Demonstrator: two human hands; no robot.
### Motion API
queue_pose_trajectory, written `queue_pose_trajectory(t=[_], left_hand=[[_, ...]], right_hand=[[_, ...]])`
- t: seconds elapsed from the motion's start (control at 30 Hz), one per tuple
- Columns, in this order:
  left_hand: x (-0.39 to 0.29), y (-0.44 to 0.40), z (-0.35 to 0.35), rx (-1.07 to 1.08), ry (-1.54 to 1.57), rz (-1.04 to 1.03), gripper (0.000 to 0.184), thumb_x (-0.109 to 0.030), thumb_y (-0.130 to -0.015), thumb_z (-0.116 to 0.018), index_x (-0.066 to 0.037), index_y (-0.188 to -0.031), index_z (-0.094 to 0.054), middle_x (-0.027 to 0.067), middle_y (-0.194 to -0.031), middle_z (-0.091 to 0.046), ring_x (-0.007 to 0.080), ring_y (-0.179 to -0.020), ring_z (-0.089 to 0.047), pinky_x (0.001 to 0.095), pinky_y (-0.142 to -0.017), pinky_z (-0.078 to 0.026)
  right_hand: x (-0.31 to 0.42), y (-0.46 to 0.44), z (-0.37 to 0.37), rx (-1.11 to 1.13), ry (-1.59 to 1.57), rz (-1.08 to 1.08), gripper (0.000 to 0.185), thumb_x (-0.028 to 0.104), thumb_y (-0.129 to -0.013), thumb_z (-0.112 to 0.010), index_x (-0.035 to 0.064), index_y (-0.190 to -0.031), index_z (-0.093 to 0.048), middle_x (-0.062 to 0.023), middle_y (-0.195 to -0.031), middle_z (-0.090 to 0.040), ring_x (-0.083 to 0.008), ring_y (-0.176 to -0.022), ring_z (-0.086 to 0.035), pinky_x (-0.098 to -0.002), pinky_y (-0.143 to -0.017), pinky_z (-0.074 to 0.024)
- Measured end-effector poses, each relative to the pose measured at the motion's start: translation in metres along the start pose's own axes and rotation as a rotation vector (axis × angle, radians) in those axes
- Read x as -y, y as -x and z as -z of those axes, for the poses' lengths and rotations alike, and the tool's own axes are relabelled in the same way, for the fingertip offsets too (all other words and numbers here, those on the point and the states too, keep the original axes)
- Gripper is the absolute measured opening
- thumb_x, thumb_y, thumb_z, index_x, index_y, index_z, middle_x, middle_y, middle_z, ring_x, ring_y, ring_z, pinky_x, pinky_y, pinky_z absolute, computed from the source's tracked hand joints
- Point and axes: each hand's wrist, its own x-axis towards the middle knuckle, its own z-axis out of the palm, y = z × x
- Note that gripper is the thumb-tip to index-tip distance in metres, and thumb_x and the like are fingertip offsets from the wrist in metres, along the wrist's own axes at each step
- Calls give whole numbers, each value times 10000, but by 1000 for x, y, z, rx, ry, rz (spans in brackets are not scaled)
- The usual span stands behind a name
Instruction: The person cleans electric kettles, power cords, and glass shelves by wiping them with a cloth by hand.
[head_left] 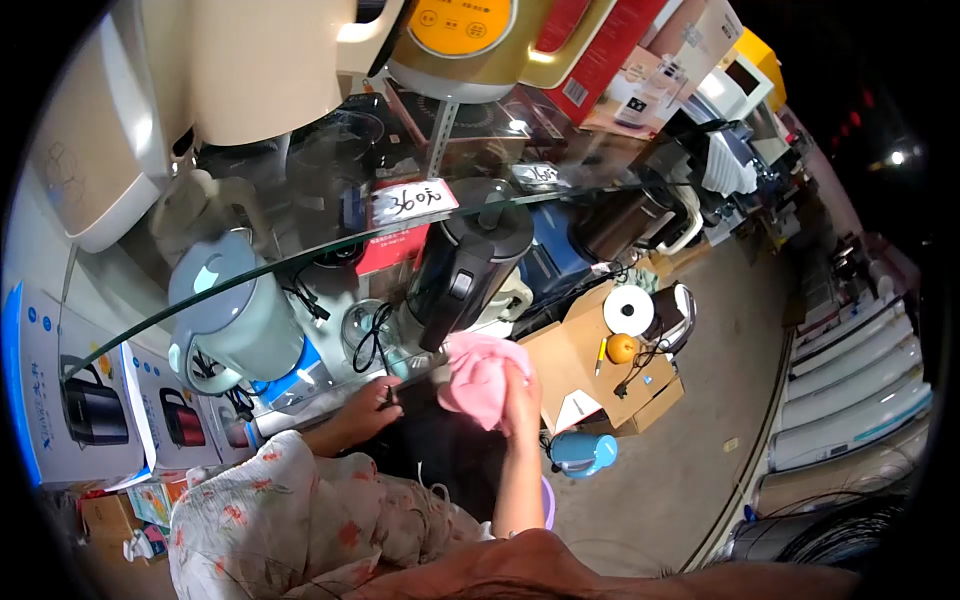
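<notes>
A crumpled pink cloth [478,380] is in my right hand [519,402], whose fingers are closed round it in front of the shelf. The cloth is just below the handle of a black kettle [470,265] on the lower shelf; whether they touch I cannot tell. My left hand [368,412] is at the front edge of that shelf with its fingers curled. Something small and dark shows at its fingertips, too small to name. Close by lie a coiled black cord [373,340] and a pale blue kettle [240,310].
Above, a glass shelf edge [300,262] carries a price card [412,203] and large beige kettles [265,70]. Boxed kettles [95,410] stand at left. On the floor are an open cardboard box [560,360] with an orange fruit [621,348] and a blue kettle [583,453].
</notes>
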Motion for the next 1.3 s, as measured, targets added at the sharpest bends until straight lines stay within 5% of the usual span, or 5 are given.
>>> queue_pose_trajectory(t=[0.2, 0.43, 0.83, 1.03, 1.3], left_hand=[[61, -33, -18, -183, 184, -83, 436, 22, -770, -577, -31, -1189, -468, 101, -901, -564, 200, -856, -591, 295, -764, -466], [27, -49, 52, -554, -665, -222, 357, 31, -686, -507, -22, -1030, -585, 194, -912, -585, 350, -841, -581, 400, -747, -470], [-18, -74, 63, -815, -888, -391, 375, 39, -683, -535, 5, -1053, -584, 207, -1144, -494, 397, -1053, -477, 447, -901, -417], [-111, -74, -17, -388, -294, -694, 913, -154, -661, -748, -52, -1407, -231, 175, -1202, -482, 317, -1105, -507, 388, -940, -417], [-118, -104, -32, -398, -162, -746, 772, -79, -709, -606, -64, -1408, -278, 226, -966, -603, 340, -798, -617, 345, -733, -484]], right_hand=[[15, -5, 11, -212, -112, 59, 270, 194, -942, -488, 9, -1132, -538, -108, -1032, -617, -185, -907, -615, -298, -769, -512], [37, 11, -9, -86, -194, 17, 263, 196, -938, -499, 13, -1120, -546, -99, -1031, -619, -182, -903, -615, -300, -774, -509], [92, 3, -33, -222, -220, 219, 529, 141, -857, -594, 39, -1312, -343, -125, -1192, -501, -223, -1086, -523, -333, -904, -453], [118, -9, -66, -213, 560, 654, 641, 156, -819, -659, -41, -1331, -327, -175, -1304, -424, -242, -1197, -437, -352, -1005, -348], [137, -101, -109, -249, 1064, 864, 323, 153, -823, -539, 16, -1115, -553, -185, -954, -597, -340, -857, -583, -437, -774, -438]])
